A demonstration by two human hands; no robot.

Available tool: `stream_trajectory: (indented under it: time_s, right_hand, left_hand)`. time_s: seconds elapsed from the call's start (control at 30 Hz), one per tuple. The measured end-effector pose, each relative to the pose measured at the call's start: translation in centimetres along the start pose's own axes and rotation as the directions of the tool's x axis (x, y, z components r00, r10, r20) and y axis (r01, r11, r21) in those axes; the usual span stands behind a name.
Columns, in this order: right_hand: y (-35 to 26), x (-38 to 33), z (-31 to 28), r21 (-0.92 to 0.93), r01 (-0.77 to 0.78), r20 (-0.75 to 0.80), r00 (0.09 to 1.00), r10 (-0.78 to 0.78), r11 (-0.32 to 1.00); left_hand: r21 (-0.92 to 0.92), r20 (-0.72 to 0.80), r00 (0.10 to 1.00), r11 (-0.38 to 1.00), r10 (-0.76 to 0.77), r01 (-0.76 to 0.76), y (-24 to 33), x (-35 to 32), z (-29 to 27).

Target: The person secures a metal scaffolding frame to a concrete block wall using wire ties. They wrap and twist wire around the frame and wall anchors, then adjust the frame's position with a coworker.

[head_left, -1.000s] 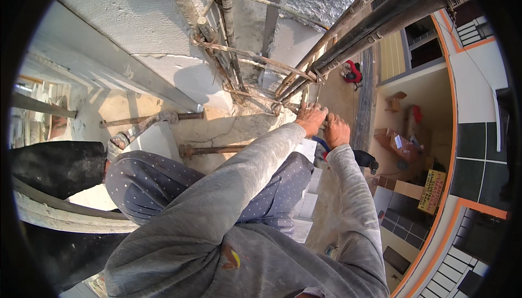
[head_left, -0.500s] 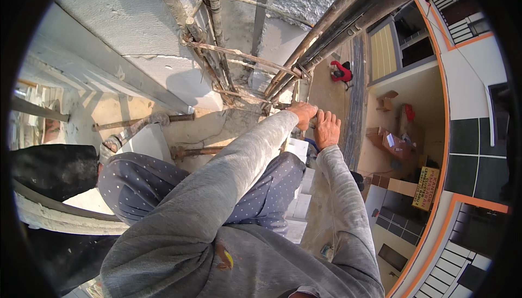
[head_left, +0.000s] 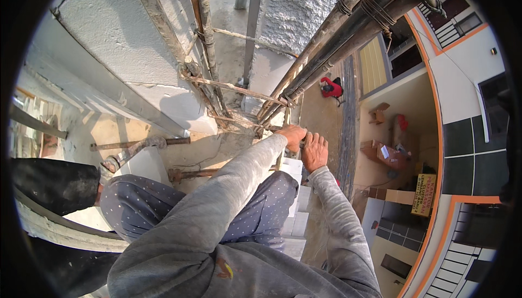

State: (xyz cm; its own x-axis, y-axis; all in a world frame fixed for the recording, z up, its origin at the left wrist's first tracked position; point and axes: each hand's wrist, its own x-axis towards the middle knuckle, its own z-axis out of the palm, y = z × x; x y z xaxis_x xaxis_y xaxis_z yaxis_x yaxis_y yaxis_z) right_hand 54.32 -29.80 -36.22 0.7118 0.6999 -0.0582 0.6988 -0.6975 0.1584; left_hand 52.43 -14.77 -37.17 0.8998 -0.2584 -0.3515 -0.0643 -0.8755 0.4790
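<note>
My left hand (head_left: 292, 136) and my right hand (head_left: 315, 151) are side by side, close together in front of my knees, both with fingers curled. A small dark bit shows between them, but what they grip is mostly hidden and too small to name. Just beyond the left hand, scaffold poles (head_left: 321, 53) meet thin tied crosspieces (head_left: 239, 89). A narrow upright strip (head_left: 283, 159) runs below the left hand, beside white blocks (head_left: 292, 174). Both my forearms are in grey sleeves, and my knees in dotted trousers (head_left: 255, 205) are bent beneath them.
I am high above the ground. Pale block walls (head_left: 109, 32) with a grey metal beam (head_left: 103, 86) stand at the left. Down to the right, a person in red (head_left: 331, 88) crouches by long dark lengths (head_left: 349, 113). A building with orange edging (head_left: 441, 97) rises at the far right.
The view has shifted slightly, so the poles look larger and the scene below sits a bit further left. Both hands stay together, curled, in much the same place against the scaffold.
</note>
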Motion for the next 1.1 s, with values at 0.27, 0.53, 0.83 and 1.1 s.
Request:
stream_trajectory:
  time_s: [0.27, 0.53, 0.83, 1.1]
  right_hand:
    - [1.8, 2.3, 1.6, 0.603, -0.613, 0.782, 0.579, -0.229, 0.51]
    - [3.6, 3.7, 1.8, 0.441, -0.092, 0.547, 0.816, -0.186, 0.893]
    - [5.1, -0.9, 3.7, 0.554, -0.825, 0.766, 0.451, -0.458, 0.114]
    - [3.9, -6.4, -3.6, 0.72, -0.336, 0.639, 0.663, -0.39, 0.608]
  left_hand:
    - [-0.05, -0.485, 0.873, 0.995, 0.049, -0.084, 2.9, -8.9, 4.4]
    - [-0.454, -0.308, 0.908, 0.883, -0.284, 0.122, 4.7, -21.7, -1.0]
    - [-0.097, -0.828, 0.561, 0.986, -0.003, -0.137, 9.7, -40.4, -10.3]
    - [0.091, -0.878, -0.28, 0.708, 0.389, 0.7, 11.9, -58.0, -14.2]
